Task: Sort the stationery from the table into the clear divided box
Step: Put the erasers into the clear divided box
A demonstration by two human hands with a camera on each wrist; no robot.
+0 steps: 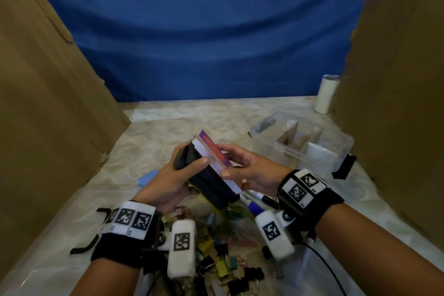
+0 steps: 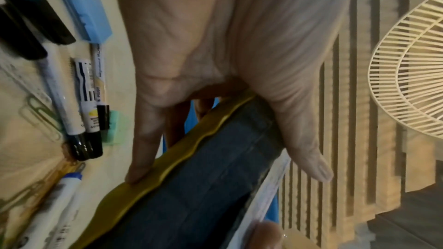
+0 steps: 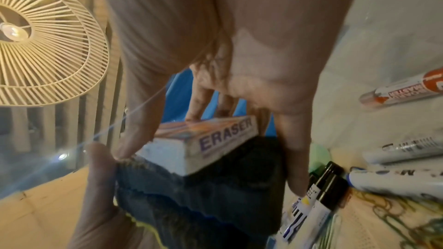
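Held above the tabletop in both hands: a stack of whiteboard erasers, dark felt sides together, the top one labelled ERASER. Left hand wrapped round the stack's dark side, thumb across it; right hand pinching the printed top eraser with fingertips. Clear divided box to the right; markers and binder clips below.

Black wristbands on both bare forearms carried white tag strips, white camera pods, black cable.
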